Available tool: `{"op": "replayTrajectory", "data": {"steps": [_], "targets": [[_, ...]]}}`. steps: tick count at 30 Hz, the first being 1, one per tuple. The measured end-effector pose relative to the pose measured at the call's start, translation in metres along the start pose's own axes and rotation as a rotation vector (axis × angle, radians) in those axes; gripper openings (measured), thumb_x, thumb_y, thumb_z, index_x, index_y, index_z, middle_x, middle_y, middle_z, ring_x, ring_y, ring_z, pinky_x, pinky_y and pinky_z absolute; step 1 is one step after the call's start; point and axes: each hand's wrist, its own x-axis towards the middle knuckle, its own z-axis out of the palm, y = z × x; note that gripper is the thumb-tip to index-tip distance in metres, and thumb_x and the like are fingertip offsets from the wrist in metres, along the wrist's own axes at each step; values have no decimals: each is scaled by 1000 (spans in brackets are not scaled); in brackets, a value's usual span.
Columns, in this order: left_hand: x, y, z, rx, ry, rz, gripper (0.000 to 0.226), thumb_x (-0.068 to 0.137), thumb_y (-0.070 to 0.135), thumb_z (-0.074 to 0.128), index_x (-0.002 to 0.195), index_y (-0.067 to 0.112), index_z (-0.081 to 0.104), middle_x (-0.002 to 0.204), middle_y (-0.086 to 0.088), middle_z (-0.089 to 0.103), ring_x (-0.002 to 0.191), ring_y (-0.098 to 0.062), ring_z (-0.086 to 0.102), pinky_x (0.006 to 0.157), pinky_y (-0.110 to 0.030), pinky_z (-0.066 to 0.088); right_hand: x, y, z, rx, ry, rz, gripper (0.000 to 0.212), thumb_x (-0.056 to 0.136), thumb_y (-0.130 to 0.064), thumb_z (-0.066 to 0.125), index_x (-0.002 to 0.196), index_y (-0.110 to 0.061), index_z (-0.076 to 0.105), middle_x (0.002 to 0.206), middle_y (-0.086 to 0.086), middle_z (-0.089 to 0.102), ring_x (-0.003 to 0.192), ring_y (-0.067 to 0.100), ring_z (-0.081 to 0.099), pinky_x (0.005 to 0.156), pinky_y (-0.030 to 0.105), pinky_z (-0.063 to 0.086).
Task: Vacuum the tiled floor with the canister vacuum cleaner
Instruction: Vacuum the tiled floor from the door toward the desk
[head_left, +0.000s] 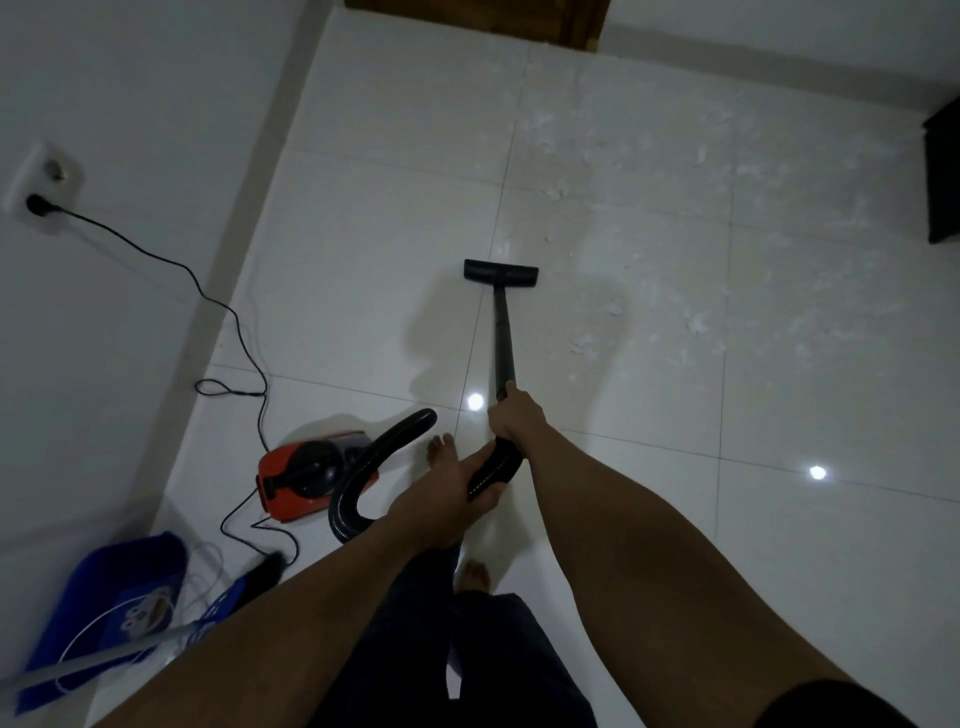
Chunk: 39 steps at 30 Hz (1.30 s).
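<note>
Right hand (515, 415) is curled round the wand (503, 332), left hand (452, 488) round the hose (382, 444); the floor head (500, 273) is rested on the tiled floor (363, 260) near white scraps (693, 322). The canister (301, 478) may be toppled if the hose is tugged.

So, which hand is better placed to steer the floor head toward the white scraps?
The right hand: it grips the wand itself, nearer the floor head, and the scraps lie to that side. The left hand holds the hose behind, so it probably only supports.
</note>
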Motion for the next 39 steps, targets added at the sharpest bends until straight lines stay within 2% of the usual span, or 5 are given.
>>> {"op": "replayTrajectory", "data": {"steps": [4,8,14,19,39], "targets": [[33,2,-43,-14,6,22,61,99,54,44,154,44,19,131,-21,59,124,-37,57,105,-48,50,32,-38,-18,-14,-2,-11,72,94,-11,46,158,-19,13,136,16,51,107,30,56,74,31,45],[61,10,-96,-3,55,90,55,103,38,50,153,31,30,80,-6,68,64,-18,66,67,-32,59,59,-87,-41,-25,-7,-2,71,95,-13,46,158,-19,13,138,17,49,110,32,56,75,32,46],[104,16,-169,-13,98,8,60,101,48,47,155,37,25,106,-9,73,89,-25,71,85,-36,58,100,-158,-74,-35,-17,-13,69,95,-14,46,157,-18,15,130,15,53,93,26,54,74,33,48],[143,17,-214,-65,83,-12,55,102,46,47,152,45,25,81,-2,72,64,-15,70,68,-36,62,129,-205,-97,-21,-35,-2,71,95,-14,45,158,-17,13,134,15,52,105,30,58,82,36,52],[357,99,-395,-61,117,-86,59,103,44,47,156,43,20,90,7,67,59,-1,59,62,-17,47,312,-369,-260,120,-83,26,70,99,-14,44,159,-23,9,147,16,43,121,31,53,76,27,42]]}}
